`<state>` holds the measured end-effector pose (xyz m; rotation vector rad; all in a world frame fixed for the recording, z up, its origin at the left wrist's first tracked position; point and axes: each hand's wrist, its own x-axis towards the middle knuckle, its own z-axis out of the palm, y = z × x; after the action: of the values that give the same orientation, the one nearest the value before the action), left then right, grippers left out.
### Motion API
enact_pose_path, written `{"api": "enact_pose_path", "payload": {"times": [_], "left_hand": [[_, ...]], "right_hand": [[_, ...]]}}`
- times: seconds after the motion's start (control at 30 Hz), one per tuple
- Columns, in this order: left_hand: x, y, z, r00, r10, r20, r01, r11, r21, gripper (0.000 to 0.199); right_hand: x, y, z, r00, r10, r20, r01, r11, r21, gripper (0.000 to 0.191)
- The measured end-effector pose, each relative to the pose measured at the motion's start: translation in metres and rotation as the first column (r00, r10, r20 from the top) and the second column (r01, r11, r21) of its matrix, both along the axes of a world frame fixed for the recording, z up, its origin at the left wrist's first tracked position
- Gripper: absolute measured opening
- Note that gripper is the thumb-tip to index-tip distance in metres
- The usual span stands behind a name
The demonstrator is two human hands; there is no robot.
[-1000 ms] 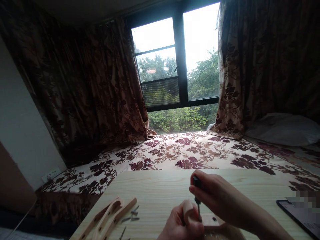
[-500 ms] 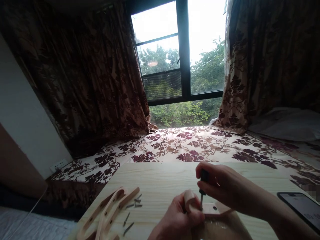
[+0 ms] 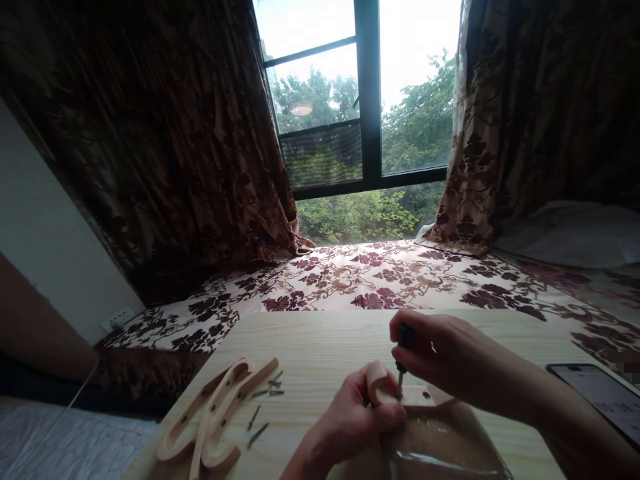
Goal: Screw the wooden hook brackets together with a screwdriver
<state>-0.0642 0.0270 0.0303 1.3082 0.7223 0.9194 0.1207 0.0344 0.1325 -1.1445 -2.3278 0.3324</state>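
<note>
Two grips, left hand (image 3: 353, 413) on hook (image 3: 379, 377), right hand (image 3: 437, 350) on screwdriver (image 3: 406, 338), more bag (image 3: 447, 437) showing now, room by board's far-left edge (image 3: 250, 327).

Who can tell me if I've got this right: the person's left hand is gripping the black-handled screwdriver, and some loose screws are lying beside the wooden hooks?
Not quite: in the head view, it's the person's right hand gripping the black-handled screwdriver. Some loose screws are lying beside the wooden hooks, just as you said.
</note>
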Motion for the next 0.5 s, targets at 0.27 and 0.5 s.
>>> {"api": "enact_pose_path", "payload": {"times": [0.27,0.5], "left_hand": [[0.000,0.001,-0.001,1.000,-0.005,-0.018,0.006,1.000,0.014,0.037],[0.000,0.001,-0.001,0.999,-0.014,-0.047,0.013,1.000,-0.009,0.039]], "right_hand": [[-0.009,-0.008,-0.006,0.992,-0.094,0.083,0.085,0.991,0.100,0.019],[0.011,-0.024,0.001,0.982,0.053,0.179,-0.055,0.998,0.004,0.020]]}}
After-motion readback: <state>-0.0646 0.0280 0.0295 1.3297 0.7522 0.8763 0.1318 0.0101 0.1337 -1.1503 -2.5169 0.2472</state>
